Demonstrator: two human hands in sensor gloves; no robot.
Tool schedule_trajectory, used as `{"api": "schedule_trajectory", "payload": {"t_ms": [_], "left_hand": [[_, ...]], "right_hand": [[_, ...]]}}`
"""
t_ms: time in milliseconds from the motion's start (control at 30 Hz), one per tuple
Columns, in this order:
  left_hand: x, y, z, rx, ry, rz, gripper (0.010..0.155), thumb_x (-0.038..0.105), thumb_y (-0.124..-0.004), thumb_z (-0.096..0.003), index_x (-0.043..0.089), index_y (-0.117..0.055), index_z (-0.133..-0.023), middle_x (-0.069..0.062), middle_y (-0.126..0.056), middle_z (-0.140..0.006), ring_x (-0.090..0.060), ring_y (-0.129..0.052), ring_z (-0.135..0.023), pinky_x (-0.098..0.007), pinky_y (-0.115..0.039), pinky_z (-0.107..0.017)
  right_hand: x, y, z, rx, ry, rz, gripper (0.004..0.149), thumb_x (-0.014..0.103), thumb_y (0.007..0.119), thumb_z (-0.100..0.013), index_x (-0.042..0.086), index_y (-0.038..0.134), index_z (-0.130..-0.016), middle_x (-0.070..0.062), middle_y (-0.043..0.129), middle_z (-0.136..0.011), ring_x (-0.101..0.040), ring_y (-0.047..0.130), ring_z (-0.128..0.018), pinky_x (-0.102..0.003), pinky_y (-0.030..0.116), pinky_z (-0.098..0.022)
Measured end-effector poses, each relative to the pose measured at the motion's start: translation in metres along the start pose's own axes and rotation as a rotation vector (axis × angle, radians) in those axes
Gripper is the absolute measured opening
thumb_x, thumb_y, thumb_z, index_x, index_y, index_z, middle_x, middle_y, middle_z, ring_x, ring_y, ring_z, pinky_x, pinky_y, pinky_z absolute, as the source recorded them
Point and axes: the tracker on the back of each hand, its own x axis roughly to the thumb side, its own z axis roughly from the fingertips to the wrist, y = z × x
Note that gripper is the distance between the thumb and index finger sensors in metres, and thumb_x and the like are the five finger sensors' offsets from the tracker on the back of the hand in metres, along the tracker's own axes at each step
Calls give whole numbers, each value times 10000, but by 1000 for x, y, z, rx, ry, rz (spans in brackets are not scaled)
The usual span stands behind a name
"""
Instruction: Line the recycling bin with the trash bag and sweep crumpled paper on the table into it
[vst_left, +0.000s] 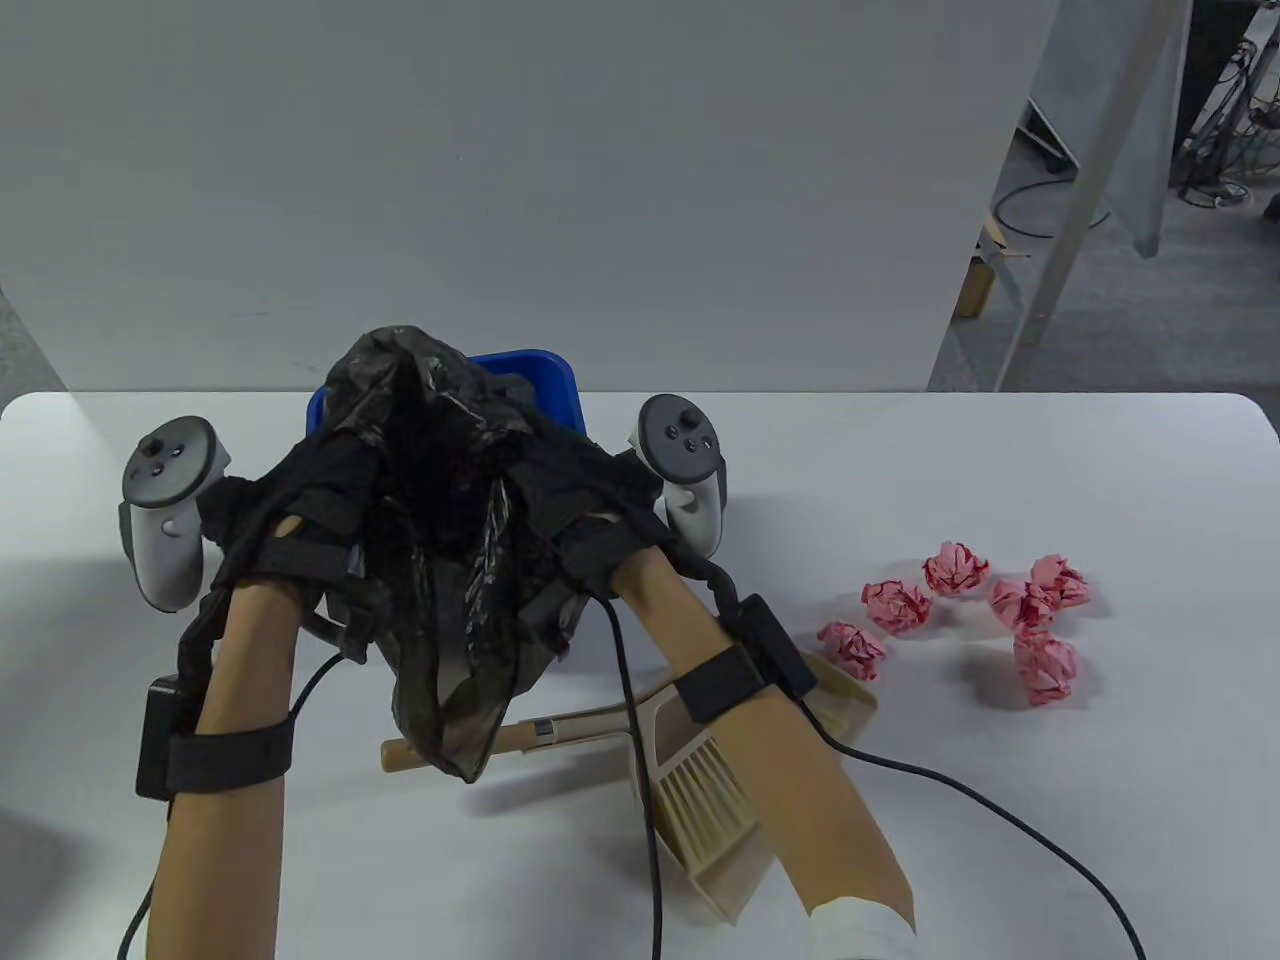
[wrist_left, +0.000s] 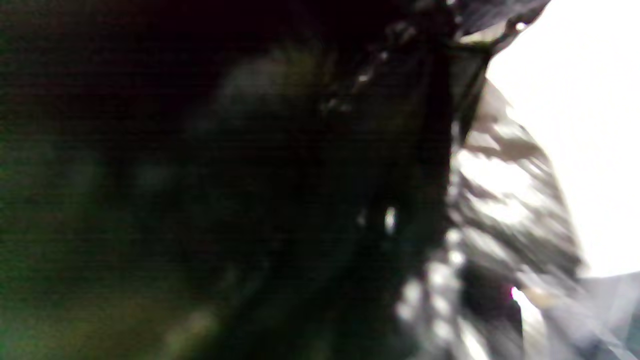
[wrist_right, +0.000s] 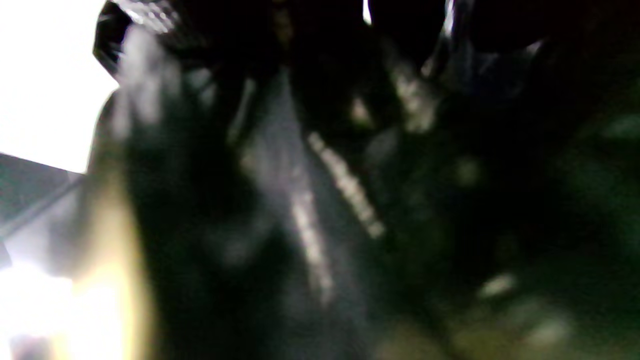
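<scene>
A black trash bag (vst_left: 440, 520) is bunched up between both hands, just in front of and above the blue recycling bin (vst_left: 548, 378). Only the bin's far rim shows behind the bag. My left hand (vst_left: 296, 535) grips the bag's left side and my right hand (vst_left: 600, 525) grips its right side. The plastic hides the fingers. The bag's tail hangs down toward me. Several pink crumpled paper balls (vst_left: 955, 572) lie on the table to the right. Both wrist views are filled with dark, blurred bag plastic (wrist_left: 500, 200) (wrist_right: 300, 200).
A beige dustpan (vst_left: 735, 880) with a hand brush (vst_left: 700, 795) lies near the front edge under my right forearm. The brush's wooden handle (vst_left: 400, 755) points left beneath the bag's tail. Cables trail from both wrists. A white wall panel stands behind the table (vst_left: 1100, 480).
</scene>
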Motion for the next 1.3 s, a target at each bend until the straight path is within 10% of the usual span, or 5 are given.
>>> {"api": "schedule_trajectory", "payload": {"t_ms": [200,433,967,1300], "left_hand": [[-3,25,26,318,26,-311,506,387,-665,-627,150,-728,-1070,-189,-723,-1094,-302,-928,-713,-457,-826,-483],[-18,40,33,451,109,-494,464,352,-697,-619,143,-748,-1030,-177,-769,-1032,-247,-939,-634,-442,-831,-450],[-77,60,-21,386,222,-263,598,542,-588,-624,225,-609,-1131,-102,-610,-1195,-405,-753,-1001,-638,-658,-694],[-98,63,-83,58,164,-41,637,636,-483,-617,408,-392,-1205,111,-365,-1332,-403,-342,-1229,-743,-318,-782]], "right_hand": [[3,-34,27,-191,-44,294,458,394,609,-635,168,694,-1024,-204,717,-1076,-496,713,-929,-711,604,-631],[-27,-64,43,-358,95,567,459,339,637,-632,142,639,-1046,-199,706,-1072,-474,730,-915,-698,613,-635],[-77,-86,13,-387,391,611,509,375,609,-635,153,584,-1092,-200,739,-1053,-476,760,-892,-697,625,-629],[-104,-101,-32,-330,558,185,567,428,560,-640,181,473,-1143,-222,621,-1142,-514,652,-973,-734,566,-649]]}}
